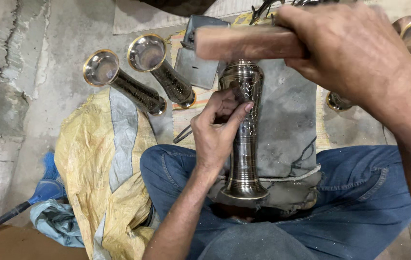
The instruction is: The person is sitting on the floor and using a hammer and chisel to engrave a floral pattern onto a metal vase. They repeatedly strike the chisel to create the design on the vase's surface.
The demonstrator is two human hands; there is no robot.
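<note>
Across my lap, on a grey pad (287, 130), lies the engraved brass vase (244, 139), its flared foot toward me. My left hand (217, 130) pinches a small tool against the vase's upper body, fingers curled tight; I cannot tell the tool's kind. Above the vase's far end my right hand (350, 48) grips a wooden block (244, 42), fist closed and raised. I judge short, square taps work best here, with the left wrist braced.
</note>
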